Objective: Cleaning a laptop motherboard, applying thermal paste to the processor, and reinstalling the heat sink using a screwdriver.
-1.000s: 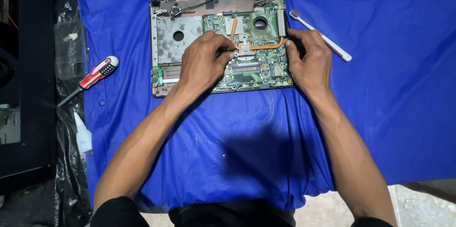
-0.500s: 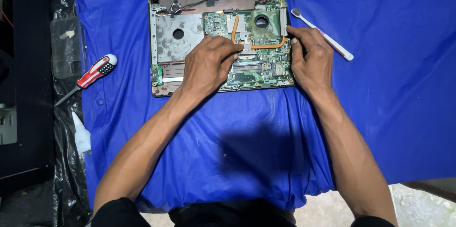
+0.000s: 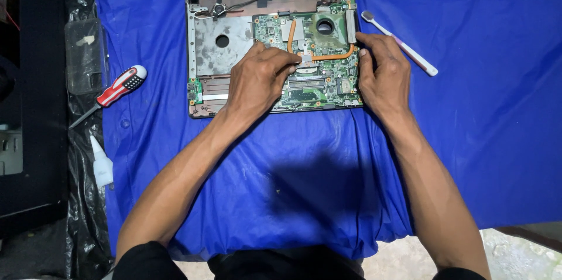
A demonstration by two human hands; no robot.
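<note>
On the blue cloth, the opened grey laptop base with its green circuit board sits at twelve o'clock. Since a second ago the left hand has barely shifted, fingers curled and pressing mid-board; the right hand still grips the board's three o'clock edge.

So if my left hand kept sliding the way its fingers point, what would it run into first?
The left hand points up and to the right across the green circuit board. Its fingertips are almost at the copper heat pipe, so that likely comes first, though their height above the board is hard to judge.
</note>
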